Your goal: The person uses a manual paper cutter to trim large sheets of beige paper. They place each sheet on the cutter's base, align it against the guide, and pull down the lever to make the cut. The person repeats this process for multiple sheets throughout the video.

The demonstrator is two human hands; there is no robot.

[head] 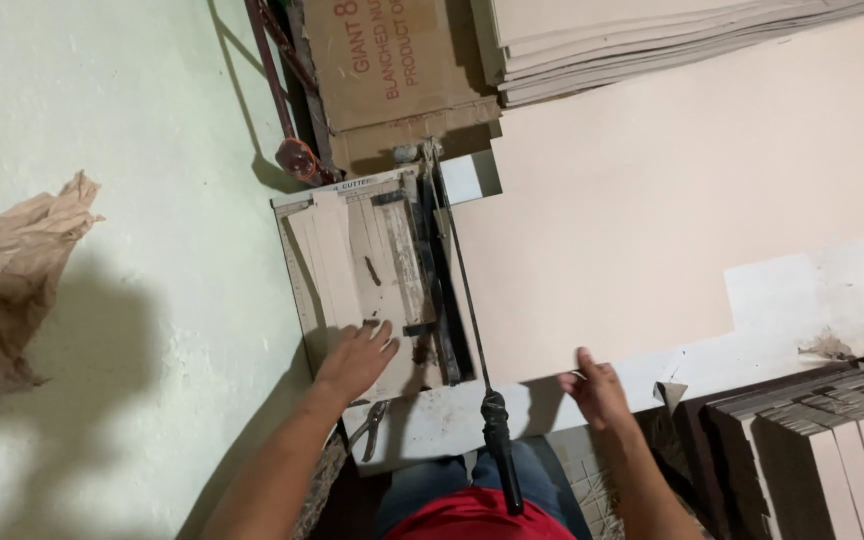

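The left hand (357, 358) lies flat and spread on the paper cutter (367, 275). The right hand (597, 390) pinches the near edge of a big cardboard sheet (652, 220).

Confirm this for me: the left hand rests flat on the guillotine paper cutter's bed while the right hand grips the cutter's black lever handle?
Not quite. In the head view the right hand holds the near edge of the large beige cardboard sheet, not the black lever handle. The left hand does rest on the guillotine paper cutter's bed.

Flattened brown corrugated cardboard carton (384, 70) with red print, leaning upright at top centre behind the cutter, crumpled brown paper bag (7, 285) at the left edge on the pale floor, no screens or signs in view
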